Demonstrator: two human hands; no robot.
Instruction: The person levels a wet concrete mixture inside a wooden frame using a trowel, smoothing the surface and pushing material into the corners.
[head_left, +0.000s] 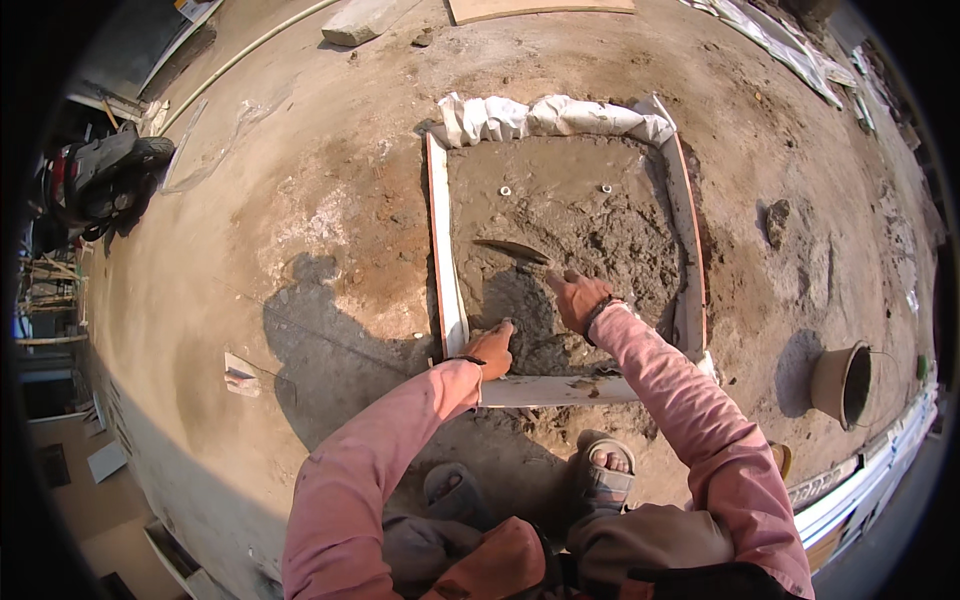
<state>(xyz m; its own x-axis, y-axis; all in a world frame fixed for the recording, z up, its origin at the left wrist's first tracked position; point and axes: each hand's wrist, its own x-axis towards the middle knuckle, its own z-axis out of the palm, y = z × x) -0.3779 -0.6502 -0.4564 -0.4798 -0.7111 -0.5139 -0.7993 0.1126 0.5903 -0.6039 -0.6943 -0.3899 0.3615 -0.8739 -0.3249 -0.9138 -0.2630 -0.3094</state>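
A square wooden form (697, 250) on the ground, lined with white sheeting (570, 115), holds wet grey concrete (560, 165). The far part is fairly smooth, while the right side is lumpy. Two small white rings, one left (505, 191) and one right (606, 188), stick up from it. Over the middle my right hand (580, 298) is closed on a trowel (510, 248), whose thin dark blade, seen nearly edge-on, lies against the concrete to the left. My left hand (492, 350) is closed just inside the near left corner; what its fingers hold, if anything, is hidden.
A bucket (832, 385) lies tipped at the right, near stacked long white pieces (880, 495). One stone (776, 222) sits right of the form. My sandalled feet (606, 470) are at its near side. A parked motorbike (100, 180) stands far left; a slab (360, 20) lies beyond.
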